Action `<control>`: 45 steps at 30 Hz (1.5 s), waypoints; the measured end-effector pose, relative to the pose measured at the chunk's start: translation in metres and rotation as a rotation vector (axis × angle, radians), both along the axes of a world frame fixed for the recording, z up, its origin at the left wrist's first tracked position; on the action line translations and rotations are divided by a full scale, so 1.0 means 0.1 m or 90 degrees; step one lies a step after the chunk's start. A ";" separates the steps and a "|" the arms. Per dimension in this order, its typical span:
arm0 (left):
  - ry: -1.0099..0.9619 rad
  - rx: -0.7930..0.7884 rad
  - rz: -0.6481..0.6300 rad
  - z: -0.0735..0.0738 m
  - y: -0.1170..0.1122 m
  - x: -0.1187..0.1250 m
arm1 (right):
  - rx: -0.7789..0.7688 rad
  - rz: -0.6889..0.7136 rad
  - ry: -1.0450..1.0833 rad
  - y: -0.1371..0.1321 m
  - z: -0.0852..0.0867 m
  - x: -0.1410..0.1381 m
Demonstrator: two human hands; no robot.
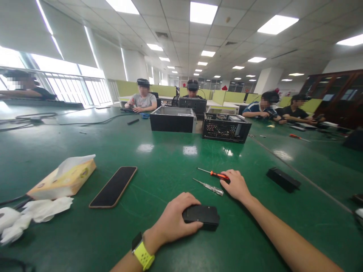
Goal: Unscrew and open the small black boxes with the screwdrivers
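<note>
My left hand is wrapped round a black box-shaped device resting on the green table, with the thumb along its near side. Farther right, my right hand has its fingers closed on the handle of an orange and black screwdriver, whose shaft points left over the table. Just below it lies a second screwdriver with a clear handle, close to my right fingers but apart from them. A yellow-green watch strap circles my left wrist.
A phone and a tissue pack lie to the left on the green table. Another black block sits at right. Two metal computer cases stand farther back. Several people sit around the far sides.
</note>
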State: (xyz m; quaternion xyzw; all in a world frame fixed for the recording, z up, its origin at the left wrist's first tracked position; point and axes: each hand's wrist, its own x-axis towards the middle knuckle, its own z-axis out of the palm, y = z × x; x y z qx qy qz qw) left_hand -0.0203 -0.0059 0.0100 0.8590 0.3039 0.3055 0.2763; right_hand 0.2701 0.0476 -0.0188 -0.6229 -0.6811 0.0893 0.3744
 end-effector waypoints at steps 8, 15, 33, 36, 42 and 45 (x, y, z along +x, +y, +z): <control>-0.019 -0.022 0.000 -0.04 -0.01 0.03 | 0.007 0.032 0.329 0.03 0.44 0.05; -0.035 -0.035 0.011 -0.02 0.00 0.07 | -0.048 0.145 0.443 -0.38 0.92 -0.27; -0.034 -0.044 -0.004 -0.03 0.01 0.06 | -0.029 0.254 0.371 -0.48 0.96 -0.31; -0.029 -0.048 -0.002 -0.04 0.01 0.05 | -0.025 0.261 0.357 -0.50 0.96 -0.29; -0.009 -0.052 0.009 -0.03 0.00 0.05 | -0.006 0.268 0.321 -0.50 0.97 -0.29; -0.012 -0.056 0.006 -0.04 0.00 0.05 | -0.002 0.265 0.307 -0.50 0.99 -0.30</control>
